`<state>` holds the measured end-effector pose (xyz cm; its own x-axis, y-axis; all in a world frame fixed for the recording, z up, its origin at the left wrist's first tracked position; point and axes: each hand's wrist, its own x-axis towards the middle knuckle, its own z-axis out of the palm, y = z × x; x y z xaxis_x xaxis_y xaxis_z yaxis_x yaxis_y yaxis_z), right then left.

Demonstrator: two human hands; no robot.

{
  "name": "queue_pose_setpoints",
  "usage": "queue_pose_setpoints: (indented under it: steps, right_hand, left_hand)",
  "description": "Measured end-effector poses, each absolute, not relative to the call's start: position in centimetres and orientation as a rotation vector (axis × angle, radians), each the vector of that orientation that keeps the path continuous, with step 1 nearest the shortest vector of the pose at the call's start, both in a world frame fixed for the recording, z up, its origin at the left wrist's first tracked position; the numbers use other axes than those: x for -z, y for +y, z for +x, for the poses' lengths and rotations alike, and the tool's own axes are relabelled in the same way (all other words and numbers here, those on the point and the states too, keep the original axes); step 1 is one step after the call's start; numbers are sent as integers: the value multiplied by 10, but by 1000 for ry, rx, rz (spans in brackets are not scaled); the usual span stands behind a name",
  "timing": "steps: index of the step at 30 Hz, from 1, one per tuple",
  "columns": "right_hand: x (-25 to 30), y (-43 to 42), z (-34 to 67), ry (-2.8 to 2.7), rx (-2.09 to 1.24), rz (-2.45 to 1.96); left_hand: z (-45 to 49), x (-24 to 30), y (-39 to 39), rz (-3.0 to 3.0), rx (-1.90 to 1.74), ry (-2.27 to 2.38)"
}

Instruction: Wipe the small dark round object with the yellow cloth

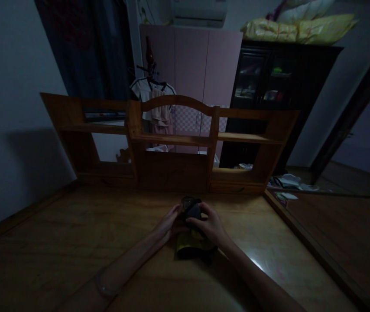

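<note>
Just above the wooden tabletop [84, 242], both hands meet around a small dark object [193, 211]; dim light hides its exact kind. My left hand [170, 223] grips its brownish left part from the side, fingers closed against it. My right hand [211, 224] pinches the dark grey right part between thumb and fingers. Under the hands lies a yellow-green item with a dark opening [193, 245], perhaps cloth or a pouch; its kind is unclear. A thin bracelet [105, 289] circles my left wrist area.
A wooden shelf unit [172, 139] stands along the table's far edge. A white wall [12, 130] borders the left. On the right a raised wooden edge [315, 251] separates another brown surface [344, 229]. Beyond are pink cupboards [189, 65] and a black cabinet [289, 82].
</note>
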<state>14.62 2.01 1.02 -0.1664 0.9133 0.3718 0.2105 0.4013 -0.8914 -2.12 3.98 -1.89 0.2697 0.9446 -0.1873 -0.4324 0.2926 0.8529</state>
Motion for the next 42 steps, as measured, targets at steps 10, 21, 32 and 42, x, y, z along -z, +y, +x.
queue_pose_setpoints:
  steps: [10, 21, 32, 42]
  right_hand:
    - [-13, 23, 147, -1623, -993, -1014]
    - [-11, 22, 146, -1660, -1073, -957]
    - [-11, 25, 145, -1575, -997, -997]
    - [-11, 30, 149, -1434, -1194, -1005]
  left_hand:
    - [-26, 2, 34, 687, -875, 706]
    - [-26, 9, 41, 696, -845, 723]
    - [-24, 12, 38, 810, -819, 808]
    - [-16, 12, 32, 941, -970, 824]
